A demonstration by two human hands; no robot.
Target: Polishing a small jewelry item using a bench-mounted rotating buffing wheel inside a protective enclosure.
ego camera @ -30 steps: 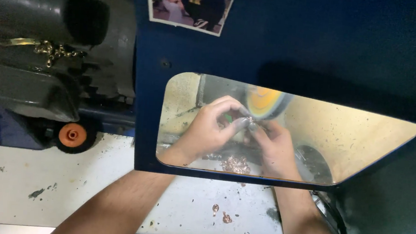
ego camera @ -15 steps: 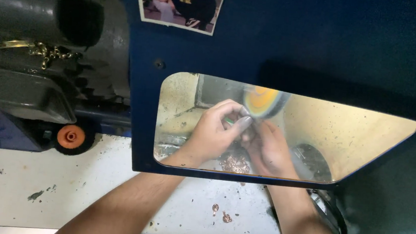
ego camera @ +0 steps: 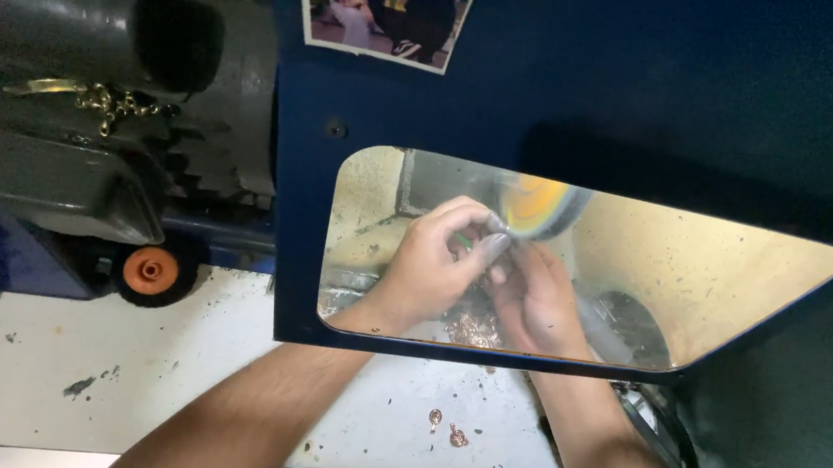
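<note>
While both hands (ego camera: 478, 275) meet, fingers (ego camera: 489, 240) touching yellow wheel (ego camera: 529, 206), blue guard (ego camera: 588, 109)

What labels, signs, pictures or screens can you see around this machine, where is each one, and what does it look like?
Printed photo: stuck at the top of the dark blue guard panel, above the window cut-out; rectangular, slightly tilted, pale border, showing seated people in dark clothes.
No packages, screens or other labels can be made out.
</note>
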